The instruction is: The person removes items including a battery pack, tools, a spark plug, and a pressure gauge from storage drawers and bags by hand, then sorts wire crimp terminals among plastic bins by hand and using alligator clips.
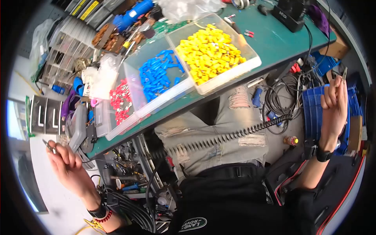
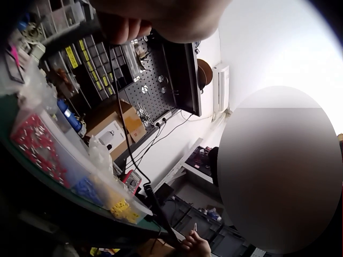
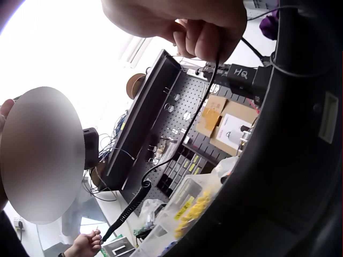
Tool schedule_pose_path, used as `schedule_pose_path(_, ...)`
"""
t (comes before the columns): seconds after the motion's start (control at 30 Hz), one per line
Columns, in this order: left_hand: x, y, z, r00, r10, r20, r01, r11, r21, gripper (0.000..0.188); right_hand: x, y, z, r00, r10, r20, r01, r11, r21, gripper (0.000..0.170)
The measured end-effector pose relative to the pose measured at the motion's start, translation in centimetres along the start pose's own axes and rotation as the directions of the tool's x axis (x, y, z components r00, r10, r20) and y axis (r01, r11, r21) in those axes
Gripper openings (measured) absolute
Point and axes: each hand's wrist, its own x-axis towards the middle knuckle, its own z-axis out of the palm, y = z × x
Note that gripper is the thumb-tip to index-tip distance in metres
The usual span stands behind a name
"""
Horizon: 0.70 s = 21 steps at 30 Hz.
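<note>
My left hand (image 1: 68,166), raised at the left in the head view, pinches a small pointed metal clip (image 1: 47,145) at one end of a black coiled cable (image 1: 235,136). The cable's coil stretches across above my lap. Raised at the far right, my right hand (image 1: 335,103) pinches another slim metal clip (image 1: 344,73), its tip pointing up. A thin straight length of cable (image 2: 119,101) hangs from my left fingers in the left wrist view. In the right wrist view, a straight length (image 3: 187,128) likewise drops from my curled right fingers to the coil.
On the green bench (image 1: 278,43) stand clear bins of yellow caps (image 1: 207,51), blue sleeves (image 1: 156,76) and red terminals (image 1: 120,102). Small drawers (image 1: 64,49) line the left. Blue crates (image 1: 313,109) and looped cables (image 1: 282,92) lie at the right.
</note>
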Motion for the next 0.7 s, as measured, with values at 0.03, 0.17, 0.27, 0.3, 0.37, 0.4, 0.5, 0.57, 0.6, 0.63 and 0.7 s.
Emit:
schedule_pose_path(0.03,0.2,-0.1,-0.2,1.0,0.012,0.019,-0.012,1.0,0.026,0.031,0.1,0.2,-0.6,1.0,-0.005,-0.019,0.005,1.0,-0.026,0.015)
schedule_pose_path(0.17,0.8,-0.7,-1.0,1.0,0.026,-0.004,-0.026,0.998,0.065,0.032,0.5,0.6,-1.0,0.999,-0.048,-0.009,0.048,0.999,-0.018,0.016)
schedule_pose_path(0.27,1.6,-0.9,-2.8,1.0,0.03,-0.001,-0.03,0.997,0.074,0.034,0.6,0.4,-1.0,0.998,-0.063,-0.023,0.064,0.996,0.057,0.017)
schedule_pose_path(0.3,2.0,-0.8,-3.4,1.0,0.024,-0.014,-0.023,0.996,0.092,0.036,0.6,0.3,-1.1,0.998,-0.066,-0.015,0.067,0.995,0.072,0.017)
schedule_pose_path(0.37,2.3,-0.6,-3.4,0.998,0.038,-0.044,-0.032,0.99,0.135,0.038,0.6,-0.1,-1.5,0.996,-0.083,-0.026,0.084,0.996,0.036,0.016)
schedule_pose_path(0.4,2.5,-0.5,-3.5,0.996,0.059,-0.064,-0.048,0.984,0.169,0.039,0.6,-0.3,-2.1,0.995,-0.095,-0.012,0.095,0.995,0.026,0.016)
schedule_pose_path(0.5,5.1,-1.0,-6.5,0.988,0.122,-0.096,-0.103,0.978,0.179,0.039,0.8,-1.1,-4.4,0.979,-0.169,-0.118,0.165,0.985,-0.041,0.016)
schedule_pose_path(0.57,7.0,-1.7,-8.9,0.979,0.094,-0.184,-0.057,0.979,0.195,0.039,0.7,-1.8,-6.4,0.965,-0.203,-0.165,0.194,0.979,-0.068,0.017)
schedule_pose_path(0.6,8.0,-2.3,-10.6,0.969,0.07,-0.238,-0.021,0.979,0.204,0.04,0.7,-2.1,-7.3,0.96,-0.212,-0.182,0.201,0.976,-0.079,0.016)
schedule_pose_path(0.63,8.9,-2.8,-12.3,0.964,0.043,-0.262,0.007,0.982,0.187,0.041,0.5,-2.3,-8.0,0.954,-0.222,-0.204,0.207,0.974,-0.093,0.016)
schedule_pose_path(0.7,9.1,-3.4,-13.4,0.95,0.008,-0.311,0.053,0.981,0.189,0.045,0.2,-2.3,-8.7,0.954,-0.198,-0.225,0.181,0.979,-0.095,0.016)
